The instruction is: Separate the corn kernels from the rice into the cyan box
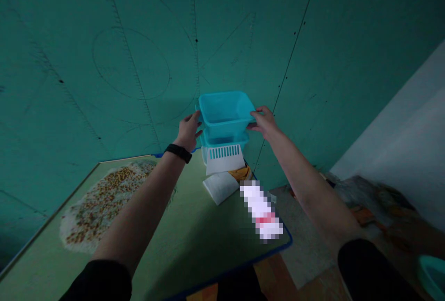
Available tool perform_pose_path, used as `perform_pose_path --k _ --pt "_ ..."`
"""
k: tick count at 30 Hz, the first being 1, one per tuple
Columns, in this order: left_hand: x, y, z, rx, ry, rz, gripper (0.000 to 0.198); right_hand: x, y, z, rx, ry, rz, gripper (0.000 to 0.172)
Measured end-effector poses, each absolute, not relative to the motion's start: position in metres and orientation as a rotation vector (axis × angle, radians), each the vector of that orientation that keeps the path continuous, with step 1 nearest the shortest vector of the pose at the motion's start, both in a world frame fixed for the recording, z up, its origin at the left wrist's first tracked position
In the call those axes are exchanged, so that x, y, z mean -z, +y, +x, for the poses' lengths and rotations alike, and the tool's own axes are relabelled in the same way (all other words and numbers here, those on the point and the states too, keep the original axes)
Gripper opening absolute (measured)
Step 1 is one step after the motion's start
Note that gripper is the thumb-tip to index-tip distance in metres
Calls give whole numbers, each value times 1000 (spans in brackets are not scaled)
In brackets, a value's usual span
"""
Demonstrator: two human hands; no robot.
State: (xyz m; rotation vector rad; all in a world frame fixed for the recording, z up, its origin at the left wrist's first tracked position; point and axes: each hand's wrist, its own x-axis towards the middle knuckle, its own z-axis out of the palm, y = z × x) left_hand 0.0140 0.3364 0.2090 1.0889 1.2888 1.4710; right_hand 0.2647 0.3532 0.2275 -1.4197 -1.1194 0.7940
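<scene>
A turquoise plastic tub (225, 110) is held up in front of me, above a second turquoise tub (224, 139) that sits on a white slotted basket (224, 155). My left hand (189, 129), with a black wristband, grips the top tub's left rim. My right hand (264, 121) grips its right rim. The whole stack stands at the far corner of a green board (181, 231).
A heap of mixed grain and white rice (100, 201) covers the board's left side. A white packet (220, 186) and a blurred white object (261, 210) lie near the basket. Green walls close the corner. Rubble and an orange floor lie at right; another turquoise rim (433, 275) shows bottom right.
</scene>
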Motion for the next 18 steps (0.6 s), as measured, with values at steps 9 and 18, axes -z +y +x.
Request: perform_pose_path --k 9,18 --pt "-221 240 -11 -1514 954 1013 55 -247 290 242 -900 -1193 -1269 17" --pt "-164 126 -61 -1475 1175 756 44 -196 229 221 -1106 -1518 -1262 29"
